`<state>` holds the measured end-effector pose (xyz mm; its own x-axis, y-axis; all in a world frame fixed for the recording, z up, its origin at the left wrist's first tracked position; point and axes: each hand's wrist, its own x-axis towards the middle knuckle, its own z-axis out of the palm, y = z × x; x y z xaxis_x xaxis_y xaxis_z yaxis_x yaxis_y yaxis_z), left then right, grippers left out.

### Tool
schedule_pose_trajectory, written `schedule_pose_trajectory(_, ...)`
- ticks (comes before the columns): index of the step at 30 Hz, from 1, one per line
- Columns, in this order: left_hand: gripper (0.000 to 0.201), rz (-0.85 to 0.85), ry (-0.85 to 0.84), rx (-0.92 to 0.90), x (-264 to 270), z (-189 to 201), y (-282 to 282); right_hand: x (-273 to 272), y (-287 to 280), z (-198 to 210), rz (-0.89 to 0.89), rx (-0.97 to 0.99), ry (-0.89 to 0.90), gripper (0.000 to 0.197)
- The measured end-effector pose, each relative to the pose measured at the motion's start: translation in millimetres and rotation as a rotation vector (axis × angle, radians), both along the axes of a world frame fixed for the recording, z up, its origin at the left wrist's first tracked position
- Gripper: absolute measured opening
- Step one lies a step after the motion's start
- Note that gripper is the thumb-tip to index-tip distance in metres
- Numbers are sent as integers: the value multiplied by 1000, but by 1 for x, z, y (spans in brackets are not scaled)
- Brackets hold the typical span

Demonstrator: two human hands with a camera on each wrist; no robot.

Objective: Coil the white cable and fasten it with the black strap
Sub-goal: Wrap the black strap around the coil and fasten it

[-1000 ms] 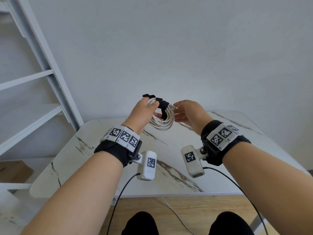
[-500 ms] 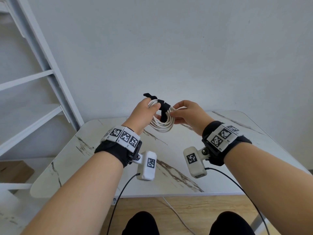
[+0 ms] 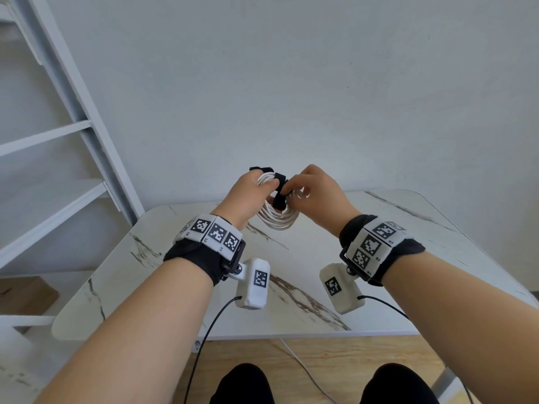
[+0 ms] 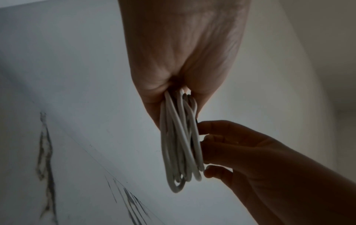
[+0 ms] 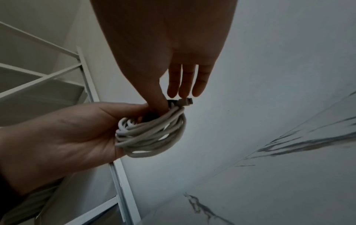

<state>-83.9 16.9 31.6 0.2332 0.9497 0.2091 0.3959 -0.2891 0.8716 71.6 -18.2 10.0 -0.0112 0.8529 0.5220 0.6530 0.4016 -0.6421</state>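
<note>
The white cable (image 3: 278,221) is coiled into a small bundle held up above the far part of the marble table (image 3: 408,258). My left hand (image 3: 264,186) grips the coil's upper left side; in the left wrist view the loops (image 4: 181,144) hang from its closed fingers. The black strap (image 3: 279,200) wraps across the top of the coil, one end sticking out behind my left fingers. My right hand (image 3: 287,191) pinches the strap with thumb and forefinger against the coil (image 5: 154,134); its other fingers stay straight. A cable plug (image 5: 185,102) pokes out by them.
A white shelf frame (image 3: 87,135) stands to the left against the wall. Thin black leads (image 3: 201,339) hang from the wrist cameras over the table's near edge. My knees (image 3: 242,383) sit below, over a wooden floor.
My right hand has moved left from beside the coil onto the strap and now pinches it. The strap lies lower across the loops. The left hand has kept its hold.
</note>
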Motion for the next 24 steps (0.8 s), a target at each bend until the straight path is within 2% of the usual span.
schedule_pose_trajectory(8, 25, -25, -39, -48, 1, -2, -1, -4, -1, -2, 20, 38, -18, 15)
schedule_pose_trajectory(15, 26, -20, -36, -60, 0, -6, 0, -5, -1, -3, 51, 39, -95, 29)
schedule_pose_trajectory(24, 20, -26, -60, -92, -1, -8, 1, -5, -4, 0, 97, -23, -145, 23)
